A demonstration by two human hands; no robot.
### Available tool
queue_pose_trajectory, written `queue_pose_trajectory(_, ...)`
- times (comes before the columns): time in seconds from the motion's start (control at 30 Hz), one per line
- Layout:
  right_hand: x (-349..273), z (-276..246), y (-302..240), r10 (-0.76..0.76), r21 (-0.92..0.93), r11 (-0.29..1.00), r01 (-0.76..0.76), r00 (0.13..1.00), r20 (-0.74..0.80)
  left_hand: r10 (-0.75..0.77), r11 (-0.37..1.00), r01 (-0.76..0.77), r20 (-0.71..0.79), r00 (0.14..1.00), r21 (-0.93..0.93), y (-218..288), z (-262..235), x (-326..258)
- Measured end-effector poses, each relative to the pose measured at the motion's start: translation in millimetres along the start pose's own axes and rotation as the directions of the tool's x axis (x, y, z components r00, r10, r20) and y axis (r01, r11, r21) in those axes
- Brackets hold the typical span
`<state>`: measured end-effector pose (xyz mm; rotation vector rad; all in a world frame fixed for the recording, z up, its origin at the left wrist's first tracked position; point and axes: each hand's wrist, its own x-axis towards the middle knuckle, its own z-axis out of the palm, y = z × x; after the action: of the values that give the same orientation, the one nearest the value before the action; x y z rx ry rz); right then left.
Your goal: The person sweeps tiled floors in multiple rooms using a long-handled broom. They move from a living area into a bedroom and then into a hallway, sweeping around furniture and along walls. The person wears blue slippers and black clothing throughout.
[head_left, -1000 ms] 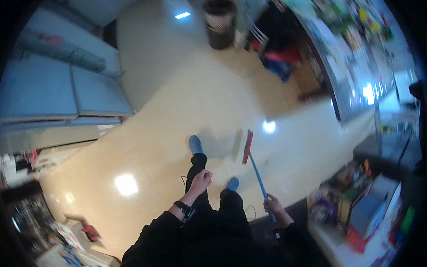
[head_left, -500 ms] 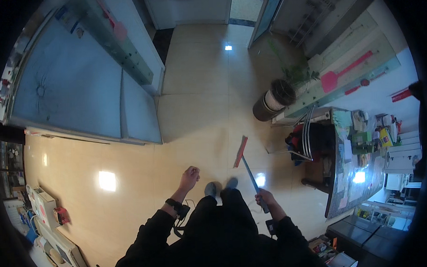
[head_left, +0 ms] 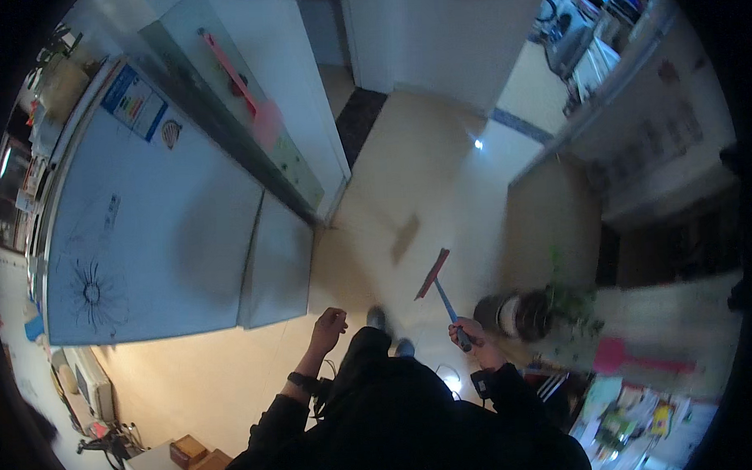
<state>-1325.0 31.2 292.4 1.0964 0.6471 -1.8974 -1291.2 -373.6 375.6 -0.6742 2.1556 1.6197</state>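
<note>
My right hand (head_left: pixel 474 335) is closed around the grey-blue handle of a squeegee (head_left: pixel 432 274) with a red head. The tool slants forward and to the left, its head raised in front of my legs and apart from the hand. A shadow like its outline falls on the tiles beyond. My left hand (head_left: pixel 328 328) hangs at about the same height, its fingers curled in loosely, and nothing shows in it. A dark band sits on the left wrist. Below the hands, my shoes (head_left: pixel 376 319) are on the floor, one ahead of the other.
A large pale refrigerator (head_left: pixel 161 242) stands close on the left, beside a wall edge. Ahead, shiny tiled floor (head_left: pixel 423 167) leads toward doorways. To the right are a round dark bin (head_left: pixel 499 313), a leafy plant (head_left: pixel 573 307) and a cluttered table (head_left: pixel 622 417).
I have stepped forward and turned left: the refrigerator looks nearer, the doorway has shifted right, and the table has slid to the lower right. The squeegee stays in my right hand.
</note>
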Motion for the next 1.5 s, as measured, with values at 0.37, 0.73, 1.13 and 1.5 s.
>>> queue_pose_trajectory(0.37,44,202,-279,-0.361,-0.205,0.895,0.396,0.913,0.189,0.188,0.982,-0.185,0.093,0.978,-0.038,218,16,309)
queue_pose_trajectory(0.73,224,401,-608,-0.027,-0.235,0.965,0.118,0.933,0.359,0.197,0.975,-0.193,-0.026,0.98,0.111,451,36,600)
queue_pose_trajectory(1.13,310,687,-825,-0.063,-0.512,0.744,0.429,0.808,0.586,0.205,0.978,-0.209,-0.111,0.972,-0.024,569,-54,902)
queue_pose_trajectory(1.5,441,895,-979,-0.046,-0.812,0.307,0.497,0.86,0.509,0.559,0.822,-0.553,-0.384,0.734,0.138,801,-174,1124)
